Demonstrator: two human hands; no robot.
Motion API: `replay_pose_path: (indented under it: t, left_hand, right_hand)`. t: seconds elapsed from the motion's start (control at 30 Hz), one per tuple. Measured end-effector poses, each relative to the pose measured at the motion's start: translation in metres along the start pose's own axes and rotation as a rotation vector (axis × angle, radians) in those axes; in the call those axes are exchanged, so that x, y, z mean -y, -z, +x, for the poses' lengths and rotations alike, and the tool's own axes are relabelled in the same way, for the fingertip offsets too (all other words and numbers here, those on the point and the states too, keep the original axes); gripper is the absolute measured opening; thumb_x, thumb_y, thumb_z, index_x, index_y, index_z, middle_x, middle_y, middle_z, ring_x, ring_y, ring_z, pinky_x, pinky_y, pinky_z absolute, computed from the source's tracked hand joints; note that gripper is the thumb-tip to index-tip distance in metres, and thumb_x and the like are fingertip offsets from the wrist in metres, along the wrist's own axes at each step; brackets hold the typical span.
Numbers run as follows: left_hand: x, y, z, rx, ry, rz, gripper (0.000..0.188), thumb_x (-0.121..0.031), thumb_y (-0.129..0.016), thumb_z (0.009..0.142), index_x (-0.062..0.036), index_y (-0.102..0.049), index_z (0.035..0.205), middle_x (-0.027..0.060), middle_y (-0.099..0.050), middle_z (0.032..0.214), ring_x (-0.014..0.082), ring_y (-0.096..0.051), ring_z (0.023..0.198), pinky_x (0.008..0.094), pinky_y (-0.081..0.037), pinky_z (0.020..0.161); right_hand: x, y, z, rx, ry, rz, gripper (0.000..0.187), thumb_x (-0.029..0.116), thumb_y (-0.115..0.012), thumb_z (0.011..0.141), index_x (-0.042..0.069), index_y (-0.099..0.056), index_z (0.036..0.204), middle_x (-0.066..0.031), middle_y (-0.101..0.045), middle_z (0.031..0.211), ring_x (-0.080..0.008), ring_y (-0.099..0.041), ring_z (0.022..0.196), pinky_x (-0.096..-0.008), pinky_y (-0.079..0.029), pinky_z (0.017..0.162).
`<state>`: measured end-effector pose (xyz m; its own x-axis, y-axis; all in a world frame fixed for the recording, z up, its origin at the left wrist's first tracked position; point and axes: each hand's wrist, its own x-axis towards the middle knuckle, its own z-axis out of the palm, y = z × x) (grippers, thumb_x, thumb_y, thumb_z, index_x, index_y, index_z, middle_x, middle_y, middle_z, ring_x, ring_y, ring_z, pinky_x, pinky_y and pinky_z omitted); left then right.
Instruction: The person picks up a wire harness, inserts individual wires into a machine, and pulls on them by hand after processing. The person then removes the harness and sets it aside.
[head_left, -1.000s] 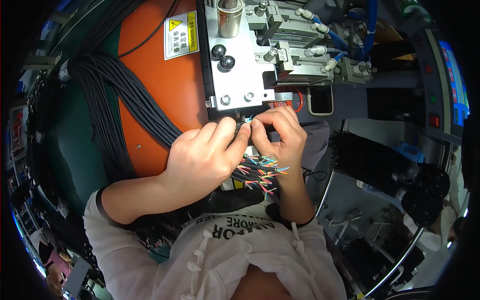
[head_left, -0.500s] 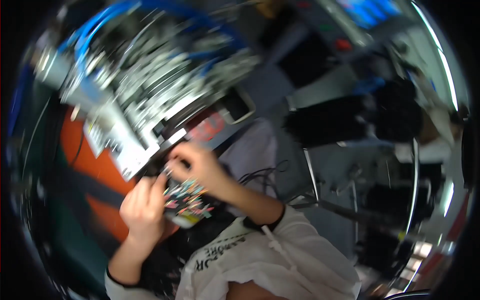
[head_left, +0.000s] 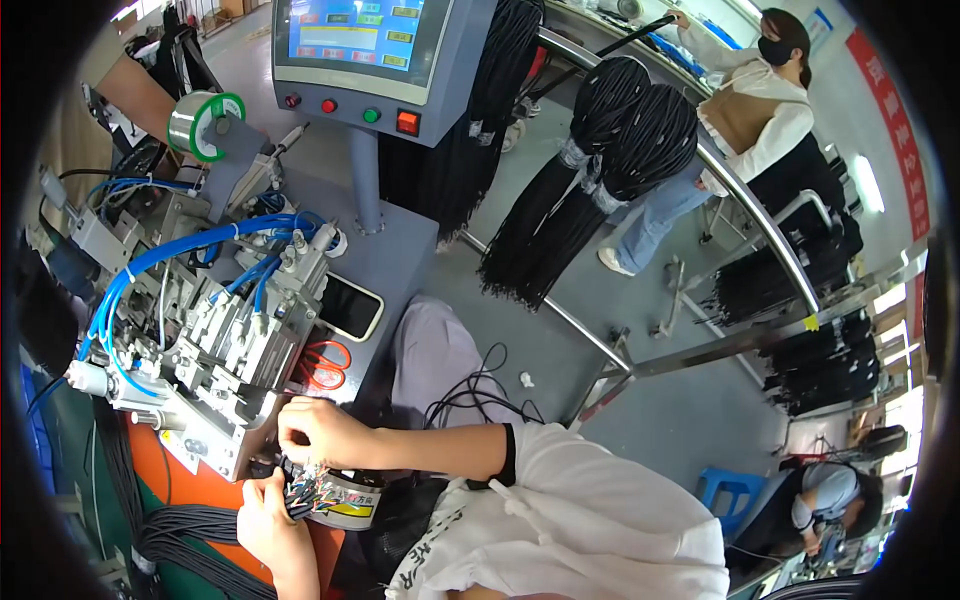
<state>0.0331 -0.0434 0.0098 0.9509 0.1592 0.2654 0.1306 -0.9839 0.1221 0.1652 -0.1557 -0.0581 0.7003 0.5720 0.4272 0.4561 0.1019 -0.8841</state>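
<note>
At the front edge of a metal bench machine [head_left: 235, 345] with blue air tubes, my two hands work close together. My left hand [head_left: 270, 522] is closed in a pinch beside a bundle of black cables with stripped, many-coloured wire ends [head_left: 308, 492]. My right hand [head_left: 330, 433] curls in front of the machine, thumb and fingertips pressed together. What either pinch holds is too small and hidden to make out. Under the wire ends sits a round tin-like holder with a yellow and white label [head_left: 348, 506].
Red-handled scissors [head_left: 324, 365] and a phone [head_left: 350, 306] lie right of the machine. Behind stand a solder wire spool [head_left: 205, 127] and a control screen [head_left: 362, 40]. Black cable bundles [head_left: 620, 130] hang on a metal rack. Cables [head_left: 195, 530] lie at the left. Two other people are farther off.
The view has swung, and the machine now appears lower and sharper, with the control screen and rack in sight. Both hands remain close together at the machine's front.
</note>
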Motion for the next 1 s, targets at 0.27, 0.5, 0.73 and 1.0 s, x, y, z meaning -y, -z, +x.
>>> replay_pose_path:
  t: [0.27, 0.5, 0.73, 1.0]
  left_hand:
    - [0.000, 0.000, -0.016, 0.095, 0.044, 0.151, 0.026, 0.001, -0.060, 0.074, -0.0084, -0.065, 0.097, 0.0097, -0.056, 0.085, 0.0306, -0.059, 0.066, 0.0395, -0.047, 0.060]
    - [0.010, 0.002, -0.022, 0.154, 0.063, 0.181, 0.032, -0.010, -0.065, 0.075, -0.0074, -0.062, 0.106, 0.0103, -0.058, 0.085, 0.0287, -0.059, 0.064, 0.0383, -0.047, 0.057]
    - [0.008, 0.017, 0.010, -0.035, -0.094, -0.230, 0.034, -0.011, -0.068, 0.068, -0.0109, -0.064, 0.102, 0.0068, -0.063, 0.084, 0.0246, -0.057, 0.064, 0.0351, -0.045, 0.059]
    - [0.012, 0.025, 0.005, -0.364, -0.145, -0.391, 0.024, -0.012, -0.070, 0.068, -0.0046, -0.068, 0.090, 0.0076, -0.065, 0.083, 0.0224, -0.062, 0.066, 0.0311, -0.047, 0.060]
  right_hand:
    - [-0.005, 0.007, -0.005, 0.046, -0.341, 0.212, 0.015, 0.012, -0.070, 0.078, 0.001, -0.060, 0.075, -0.0070, -0.065, 0.078, -0.0157, -0.063, 0.074, -0.0287, -0.049, 0.066]
    - [0.007, 0.015, 0.004, 0.168, 0.030, 0.236, 0.014, 0.012, -0.072, 0.075, 0.005, -0.068, 0.086, -0.0057, -0.067, 0.083, -0.0198, -0.062, 0.079, -0.0319, -0.049, 0.075]
    - [0.027, 0.022, 0.002, 0.305, 0.062, 0.339, 0.022, 0.004, -0.074, 0.070, 0.004, -0.071, 0.092, -0.0079, -0.067, 0.087, -0.0205, -0.061, 0.084, -0.0327, -0.048, 0.080]
    - [0.030, 0.015, -0.005, 0.127, -0.200, 0.660, 0.012, -0.003, -0.070, 0.074, -0.003, -0.065, 0.086, -0.0105, -0.063, 0.085, -0.0187, -0.059, 0.080, -0.0288, -0.047, 0.071]
